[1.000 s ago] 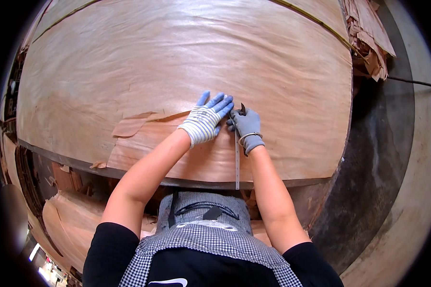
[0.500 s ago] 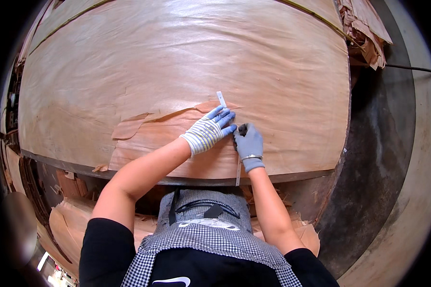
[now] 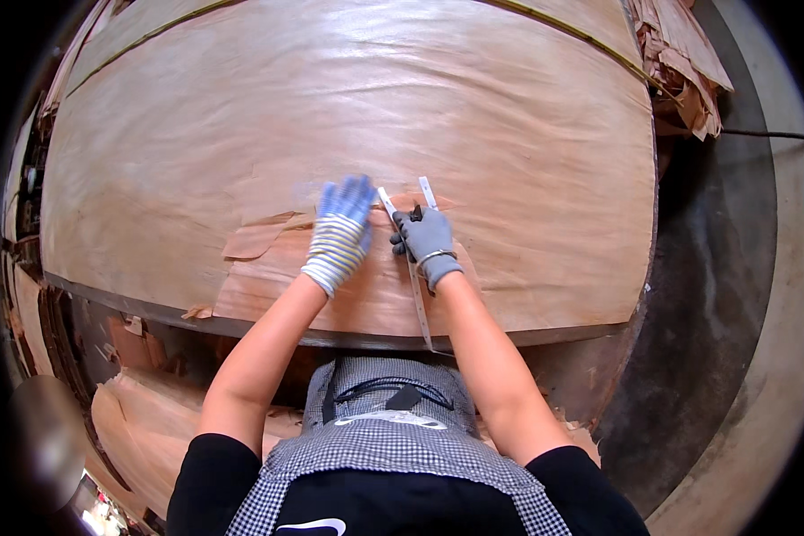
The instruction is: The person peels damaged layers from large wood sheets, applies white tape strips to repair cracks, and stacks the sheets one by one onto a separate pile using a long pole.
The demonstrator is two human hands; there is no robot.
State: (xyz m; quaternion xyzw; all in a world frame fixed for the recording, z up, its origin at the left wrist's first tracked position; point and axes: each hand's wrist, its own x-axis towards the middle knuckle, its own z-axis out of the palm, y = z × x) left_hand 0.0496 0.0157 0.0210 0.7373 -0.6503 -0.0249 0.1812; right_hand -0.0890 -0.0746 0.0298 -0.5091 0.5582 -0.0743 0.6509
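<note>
- The redder veneer patch (image 3: 366, 308) is lying in the lower middle of the frame on the big veneer sheet (image 3: 545, 196), its near side running by the dark edge (image 3: 545, 336).
- The left hand (image 3: 339, 230), above and left of the frame's centre, is holding its blue-tipped fingers out straight, open, with nothing I can see in them. They're showing blurred, and I can't tell whether they're pressing or hovering.
- If they aren't pressing, the patch could be sliding or puckering, as I'm seeing nothing else pinning its left part.
- The right hand (image 3: 427, 239), just above centre, is curling closed around a small dark tool (image 3: 416, 213), perhaps a knife. A pale strip (image 3: 417, 299) is slanting past its fingertips toward the dark edge.
- That strip is looking thin and loose at its lower end; a bump could be swinging it askew, spoiling any line along it.
- A short pale piece (image 3: 427, 190) is poking out above that hand; whether it's joining the strip I can't tell.
- If the tool is bladed, a slip leftward could be nicking the nearby left fingers.
- Left of centre, a torn flap (image 3: 255, 241) is sitting ragged; a snagging glove could be ripping it further.
</note>
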